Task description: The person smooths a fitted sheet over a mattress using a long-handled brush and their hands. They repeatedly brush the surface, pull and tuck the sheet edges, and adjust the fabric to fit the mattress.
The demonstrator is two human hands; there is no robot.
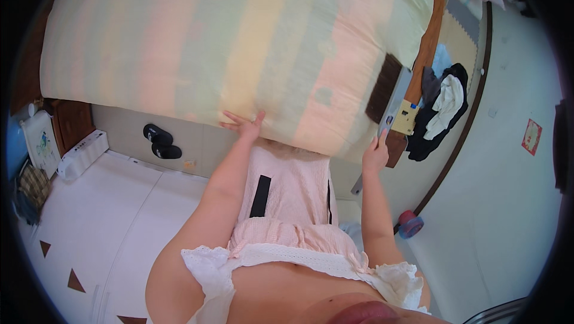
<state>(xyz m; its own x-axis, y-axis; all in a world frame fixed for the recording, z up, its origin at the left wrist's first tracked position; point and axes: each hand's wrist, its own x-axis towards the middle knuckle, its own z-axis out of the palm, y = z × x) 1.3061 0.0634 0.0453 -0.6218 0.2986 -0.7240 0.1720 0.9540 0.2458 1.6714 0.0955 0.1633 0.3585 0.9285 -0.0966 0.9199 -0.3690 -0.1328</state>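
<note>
Before me spreads a bed covered with a striped pastel sheet. My left hand lies on the near edge of the sheet with its fingers apart and holds nothing. In my right hand is the grey handle of a bed brush with long dark brown bristles. The brush is at the right end of the bed, its bristles turned towards the sheet. Whether the bristle tips touch the cloth I cannot tell.
A wooden bed frame runs along the right, with a pile of black and white clothes beyond it. Black slippers lie on the floor at the left, near a wooden cabinet and a long white box.
</note>
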